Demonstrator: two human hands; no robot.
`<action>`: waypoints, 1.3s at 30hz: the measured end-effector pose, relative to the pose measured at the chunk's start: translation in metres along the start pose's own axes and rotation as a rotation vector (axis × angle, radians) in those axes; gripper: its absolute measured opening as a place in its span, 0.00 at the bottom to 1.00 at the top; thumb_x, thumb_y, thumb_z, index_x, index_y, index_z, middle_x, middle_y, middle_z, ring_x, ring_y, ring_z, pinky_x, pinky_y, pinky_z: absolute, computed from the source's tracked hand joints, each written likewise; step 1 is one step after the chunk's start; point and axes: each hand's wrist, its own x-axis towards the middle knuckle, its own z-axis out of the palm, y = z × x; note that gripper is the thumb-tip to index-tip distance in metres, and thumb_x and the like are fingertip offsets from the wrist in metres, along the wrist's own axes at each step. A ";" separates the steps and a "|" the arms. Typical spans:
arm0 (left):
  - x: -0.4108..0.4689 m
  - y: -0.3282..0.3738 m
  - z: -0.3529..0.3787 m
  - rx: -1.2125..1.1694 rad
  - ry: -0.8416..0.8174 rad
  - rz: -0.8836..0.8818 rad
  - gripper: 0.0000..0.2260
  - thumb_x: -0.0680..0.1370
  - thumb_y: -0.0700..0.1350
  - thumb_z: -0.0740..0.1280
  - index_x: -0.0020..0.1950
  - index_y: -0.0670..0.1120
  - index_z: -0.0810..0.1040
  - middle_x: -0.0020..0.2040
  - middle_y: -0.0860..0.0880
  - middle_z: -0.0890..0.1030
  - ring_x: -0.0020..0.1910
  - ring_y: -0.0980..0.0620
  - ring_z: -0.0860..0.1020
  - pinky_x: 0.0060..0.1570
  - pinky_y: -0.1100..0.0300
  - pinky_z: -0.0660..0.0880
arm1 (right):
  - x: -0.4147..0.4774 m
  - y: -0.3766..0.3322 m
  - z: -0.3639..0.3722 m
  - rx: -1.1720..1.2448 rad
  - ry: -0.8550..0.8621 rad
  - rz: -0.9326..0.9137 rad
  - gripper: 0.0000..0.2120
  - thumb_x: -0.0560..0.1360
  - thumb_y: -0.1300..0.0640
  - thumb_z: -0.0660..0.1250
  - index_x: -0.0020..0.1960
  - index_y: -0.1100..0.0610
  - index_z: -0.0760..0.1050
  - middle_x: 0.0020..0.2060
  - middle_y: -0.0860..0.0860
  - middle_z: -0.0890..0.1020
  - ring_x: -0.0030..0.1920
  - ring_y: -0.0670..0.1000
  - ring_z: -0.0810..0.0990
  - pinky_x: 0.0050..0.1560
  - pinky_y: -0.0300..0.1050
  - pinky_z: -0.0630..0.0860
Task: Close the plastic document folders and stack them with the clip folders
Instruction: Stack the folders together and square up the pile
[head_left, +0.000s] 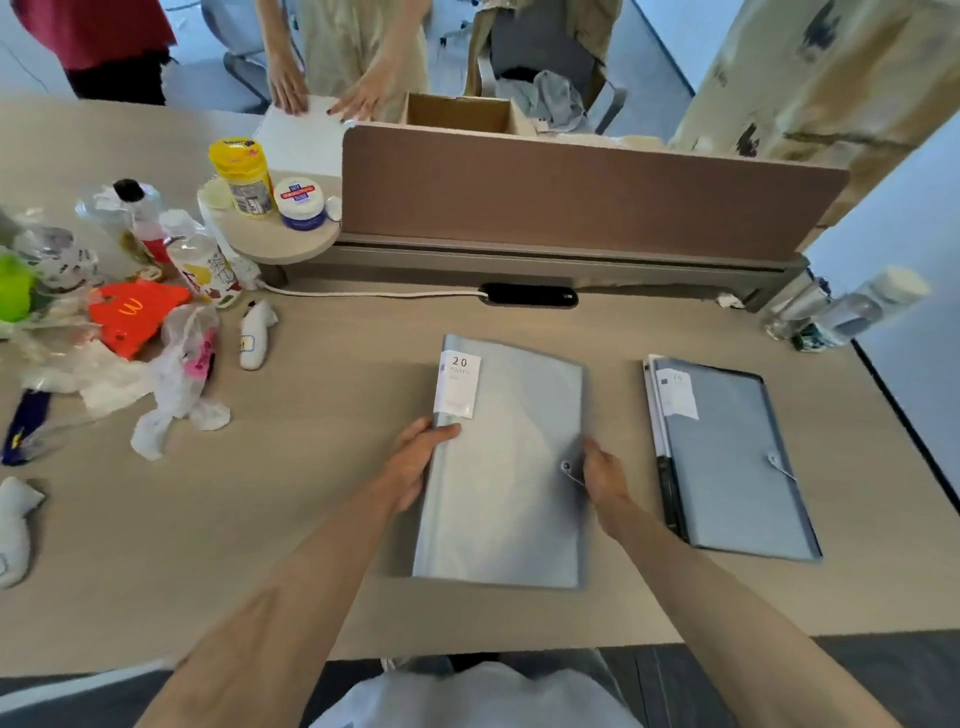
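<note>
We have both hands on the folder (506, 467), mid-desk (311, 519). Our left hand (415, 462) wraps its spine edge, thumb laid on the cover and fingers curled under, just below the white label (457, 384). Our right hand (602, 473) grips the opposite edge, right beside the clasp (566, 466), fingers tucked out of sight beneath. The cover lies closed. Whether the folder rests on the desk or hangs just above it, we cannot tell. The stack (737, 467) lies to the right, apart.
</note>
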 end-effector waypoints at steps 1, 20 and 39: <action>0.003 0.003 0.013 0.008 -0.032 0.010 0.17 0.73 0.41 0.71 0.60 0.41 0.77 0.59 0.39 0.81 0.55 0.43 0.80 0.63 0.45 0.74 | 0.002 -0.003 -0.010 0.017 0.038 -0.013 0.20 0.78 0.42 0.56 0.43 0.56 0.76 0.41 0.55 0.79 0.41 0.53 0.74 0.48 0.47 0.69; 0.053 -0.057 0.330 0.701 0.021 0.164 0.17 0.79 0.40 0.61 0.68 0.41 0.68 0.64 0.44 0.75 0.62 0.45 0.74 0.48 0.65 0.66 | 0.097 0.015 -0.277 0.039 0.266 -0.138 0.12 0.80 0.55 0.56 0.45 0.58 0.74 0.38 0.55 0.77 0.41 0.55 0.75 0.41 0.46 0.67; 0.081 -0.103 0.391 0.799 0.275 -0.079 0.33 0.72 0.49 0.70 0.73 0.45 0.61 0.69 0.46 0.67 0.67 0.43 0.69 0.67 0.51 0.67 | 0.188 0.042 -0.328 -0.350 0.095 -0.187 0.13 0.76 0.55 0.64 0.52 0.65 0.76 0.51 0.67 0.78 0.52 0.65 0.76 0.56 0.53 0.72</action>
